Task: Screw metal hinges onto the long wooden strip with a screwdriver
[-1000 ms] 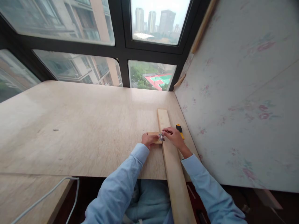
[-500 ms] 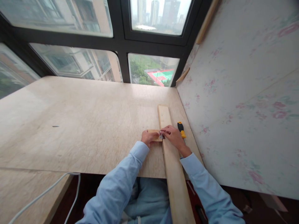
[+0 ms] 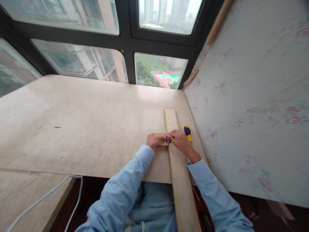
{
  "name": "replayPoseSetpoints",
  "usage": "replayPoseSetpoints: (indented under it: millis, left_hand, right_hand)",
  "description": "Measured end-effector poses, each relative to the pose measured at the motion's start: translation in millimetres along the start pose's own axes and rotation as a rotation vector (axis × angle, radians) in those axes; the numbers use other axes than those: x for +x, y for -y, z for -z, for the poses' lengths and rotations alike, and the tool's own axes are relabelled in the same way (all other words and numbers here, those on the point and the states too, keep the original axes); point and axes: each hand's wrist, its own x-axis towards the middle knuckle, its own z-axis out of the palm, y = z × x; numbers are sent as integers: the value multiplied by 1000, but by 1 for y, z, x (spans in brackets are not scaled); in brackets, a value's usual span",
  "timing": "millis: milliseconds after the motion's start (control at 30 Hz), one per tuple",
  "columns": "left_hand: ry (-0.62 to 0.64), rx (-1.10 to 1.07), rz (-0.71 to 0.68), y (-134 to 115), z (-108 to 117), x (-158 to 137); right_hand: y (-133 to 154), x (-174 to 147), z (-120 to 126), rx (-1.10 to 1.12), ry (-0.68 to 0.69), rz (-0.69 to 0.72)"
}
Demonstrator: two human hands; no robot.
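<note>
A long pale wooden board (image 3: 180, 170) runs from the tabletop out over its near edge. A short wooden piece (image 3: 159, 134) butts against the board's left side. My left hand (image 3: 154, 141) is closed around the short piece, its thumb reaching to the joint. At that joint lies a small dark metal hinge plate (image 3: 168, 140), partly covered by fingers. Just over it, my right hand (image 3: 180, 140) pinches a tiny shiny piece that looks like a screw. Right of this hand lies a screwdriver with a black and yellow handle (image 3: 187, 132); its shaft is mostly hidden.
The stone-patterned tabletop (image 3: 96, 129) reaches back to dark-framed windows (image 3: 130, 48). A floral-papered wall (image 3: 253, 96) closes off the right side. A thin dark sliver (image 3: 57, 127) lies at left, and a white cable (image 3: 48, 193) hangs over the near-left edge.
Both hands stay at the joint, with only a slight shift of the right fingertips over the hinge plate. The camera view has tilted a little.
</note>
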Motion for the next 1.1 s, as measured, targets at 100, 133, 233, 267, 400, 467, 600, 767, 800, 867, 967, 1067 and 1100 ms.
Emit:
replayPoseSetpoints:
  millis: [100, 133, 233, 267, 400, 467, 600, 767, 800, 867, 967, 1067, 1100]
  left_hand:
    - [-2, -1, 17, -2, -1, -1]
    - [1, -1, 21, -3, -1, -1]
    - [-4, 7, 35, -5, -2, -2]
    - [-7, 10, 40, -6, -2, -2]
    - [-5, 7, 57, -8, -3, -3]
    - [-6, 9, 60, -9, -4, -3]
    - [12, 1, 64, -9, -4, -3]
    - [31, -13, 54, -8, -3, -2]
    - [29, -13, 55, -8, -3, -2]
    - [16, -8, 61, -8, -4, -2]
    - [-10, 5, 74, -9, -4, -3]
    - [-29, 14, 72, -8, -4, -3]
    - [-34, 14, 67, -8, -4, -3]
  right_hand:
    - [2, 3, 0, -40, -10, 5]
    - [2, 4, -1, -52, -9, 1]
    - [3, 6, 0, -76, -6, -16]
    - [3, 7, 0, -81, -3, -15]
    - [4, 8, 1, -109, 41, 32]
    - [4, 7, 1, -153, 47, 21]
    - [3, 6, 0, -218, 45, -28]
    - [3, 4, 0, -123, 15, -30]
    - [3, 3, 0, -94, 2, -29]
    - [4, 0, 1, -43, -34, -29]
    - [2, -7, 7, 2, -116, -47]
    - [-9, -19, 16, -24, -251, -115]
    - [-14, -24, 19, -56, -308, -151]
